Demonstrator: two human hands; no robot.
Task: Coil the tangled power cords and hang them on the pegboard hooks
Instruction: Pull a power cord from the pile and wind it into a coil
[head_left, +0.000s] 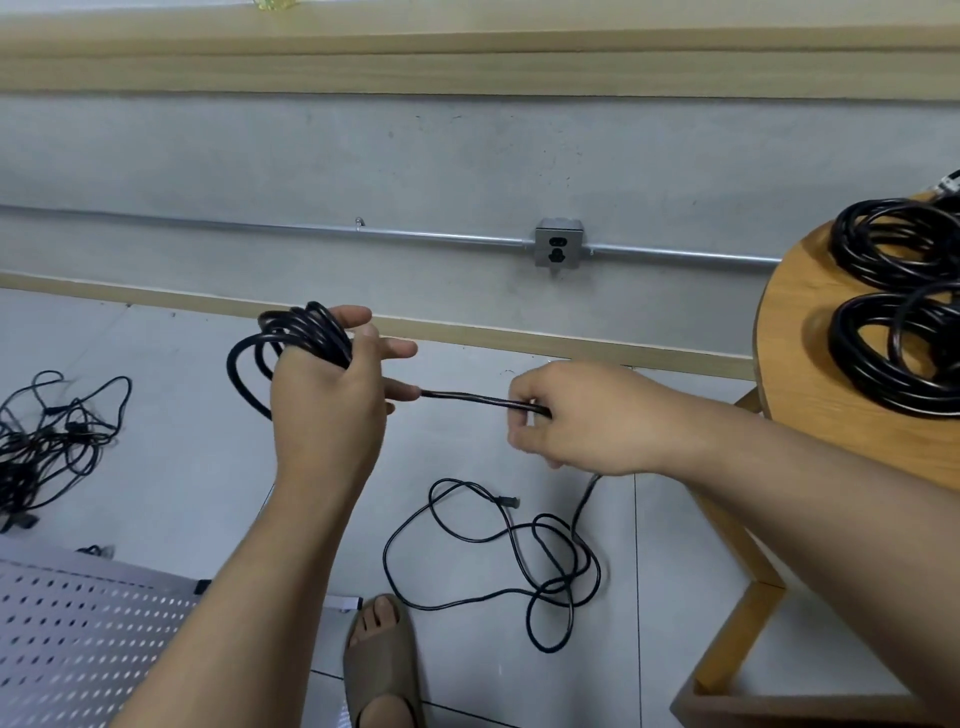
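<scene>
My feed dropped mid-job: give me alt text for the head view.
The left hand holds a black coil while the right hand pinches the cord stretched between them; its slack lies looped on the floor below. A tangle of cords lies at far left, coiled cords sit on the round table at right, and the pegboard shows at bottom left.

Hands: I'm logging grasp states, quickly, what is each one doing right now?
Left hand: closed, gripping the coiled cord.
Right hand: closed, pinching the taut cord stretch leading from that coil.
</scene>
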